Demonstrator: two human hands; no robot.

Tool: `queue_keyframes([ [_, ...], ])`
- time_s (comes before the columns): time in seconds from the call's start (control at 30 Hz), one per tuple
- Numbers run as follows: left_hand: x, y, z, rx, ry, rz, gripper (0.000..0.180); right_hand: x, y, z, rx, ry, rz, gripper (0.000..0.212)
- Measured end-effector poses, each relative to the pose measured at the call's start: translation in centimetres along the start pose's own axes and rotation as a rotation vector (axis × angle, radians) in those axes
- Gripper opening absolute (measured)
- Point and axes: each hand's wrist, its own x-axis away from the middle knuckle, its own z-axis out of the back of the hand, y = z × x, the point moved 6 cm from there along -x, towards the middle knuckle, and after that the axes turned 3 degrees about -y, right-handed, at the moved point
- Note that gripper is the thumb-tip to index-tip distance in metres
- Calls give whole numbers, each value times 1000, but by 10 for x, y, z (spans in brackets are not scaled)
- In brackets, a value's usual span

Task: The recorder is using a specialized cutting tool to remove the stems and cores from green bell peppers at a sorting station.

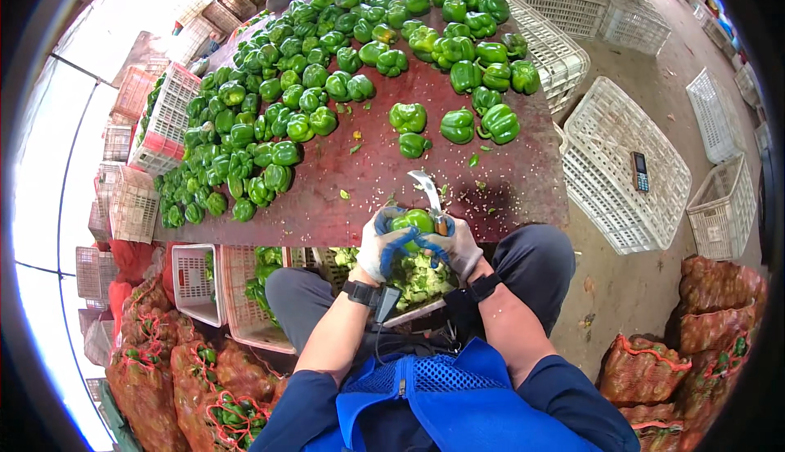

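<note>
Just past the table's near edge, my left hand (379,244), in a white and blue work glove, is closed around a green bell pepper (414,220). My right hand (459,249), gloved the same way, grips a short curved knife (428,190) by its wooden handle, and its fingers also touch the pepper's side. The blade points up and away, beyond the pepper. Below both hands, between my knees, pale green pepper cores and scraps (421,278) fill a container. Several whole green bell peppers (407,117) lie loose on the dark red table (343,206) ahead.
A large heap of green peppers (286,67) covers the table's left and far parts. On the right, a mobile phone (640,171) lies on an upturned white crate (630,129). Net sacks (646,368) stand at both lower sides. A white crate (198,284) sits left of my knee.
</note>
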Motion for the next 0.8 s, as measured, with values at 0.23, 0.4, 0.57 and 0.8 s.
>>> queue_keyframes([
  [0.23, 7, -12, -10, 353, 66, 3, 32, 1, 2, 8, 64, 82, 17, 30],
  [0.4, 10, -19, -9, 542, 15, 9, 33, 7, 2, 9, -41, 142, 9, 31],
  [0.57, 13, -5, -12, 514, -9, -85, 36, 4, -1, 11, 19, 55, 12, 33],
  [0.8, 30, 30, -21, -297, 106, -263, 70, -4, 6, 16, 75, 246, 123, 32],
])
